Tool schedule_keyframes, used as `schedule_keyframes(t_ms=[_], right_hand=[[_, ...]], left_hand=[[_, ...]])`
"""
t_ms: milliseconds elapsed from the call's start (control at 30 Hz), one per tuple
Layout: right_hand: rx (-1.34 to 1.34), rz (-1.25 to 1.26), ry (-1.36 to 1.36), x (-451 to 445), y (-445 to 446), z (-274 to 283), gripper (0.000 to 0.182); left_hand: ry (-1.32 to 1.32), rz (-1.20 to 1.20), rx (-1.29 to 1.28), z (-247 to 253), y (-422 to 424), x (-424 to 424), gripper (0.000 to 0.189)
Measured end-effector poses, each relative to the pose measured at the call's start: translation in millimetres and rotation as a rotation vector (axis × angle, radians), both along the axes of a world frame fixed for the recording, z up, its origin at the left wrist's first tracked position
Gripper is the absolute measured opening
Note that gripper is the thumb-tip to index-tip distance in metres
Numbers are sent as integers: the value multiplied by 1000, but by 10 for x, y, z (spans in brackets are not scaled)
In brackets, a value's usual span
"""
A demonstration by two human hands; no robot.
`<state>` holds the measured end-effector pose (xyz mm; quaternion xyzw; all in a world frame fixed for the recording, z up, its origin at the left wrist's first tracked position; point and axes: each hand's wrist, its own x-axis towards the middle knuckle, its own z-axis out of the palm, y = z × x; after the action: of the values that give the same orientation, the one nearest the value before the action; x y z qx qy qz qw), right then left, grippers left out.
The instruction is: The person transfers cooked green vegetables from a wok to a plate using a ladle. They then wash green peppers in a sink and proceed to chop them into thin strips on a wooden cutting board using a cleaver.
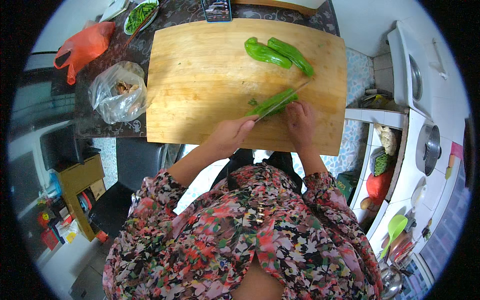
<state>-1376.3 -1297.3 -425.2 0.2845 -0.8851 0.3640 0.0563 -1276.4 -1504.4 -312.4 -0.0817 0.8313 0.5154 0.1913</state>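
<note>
My left hand (229,138) grips a kitchen knife (280,100), whose thin blade, seen nearly edge-on, points away to the right. Under and beside the blade lies a long green pepper (270,102), partly hidden by it; whether it is split through I cannot tell. The curled fingers of my right hand (300,122) press on the pepper's near right side. All of this is on a wooden cutting board (195,82). Farther back on the board, two green peppers lie side by side, a left one (266,54) and a right one (291,55).
Left of the board are a clear plastic bag (119,103) with brown contents, a red plastic bag (88,45) and a plate of cooked greens (139,18) with chopsticks. A phone (216,10) stands behind the board. A black chair (137,161) is at my left.
</note>
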Motion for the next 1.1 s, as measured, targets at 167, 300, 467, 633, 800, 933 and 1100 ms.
schedule_keyframes(t_ms=[167,300,467,633,800,933,1100], right_hand=[[29,-2,-20,-80,-94,-100,27],[12,29,-28,-116,-70,-160,30],[-10,22,-55,-115,-74,-116,28],[-106,-53,-193,-41,-108,-178,28],[8,-64,-91,-45,-131,-80,21],[-9,-92,-132,-73,-133,-114,20],[29,-110,-41,-14,-174,-118,19]], left_hand=[[-78,-70,-112,-61,193,-248,42],[-74,-120,-205,12,193,-306,45],[-156,-196,-328,-30,285,-481,50],[-86,-138,-379,-452,472,-576,50],[-147,-122,-281,-313,238,-402,53],[-336,-183,-353,-97,28,-120,55],[-51,-82,-340,-502,245,-162,52]])
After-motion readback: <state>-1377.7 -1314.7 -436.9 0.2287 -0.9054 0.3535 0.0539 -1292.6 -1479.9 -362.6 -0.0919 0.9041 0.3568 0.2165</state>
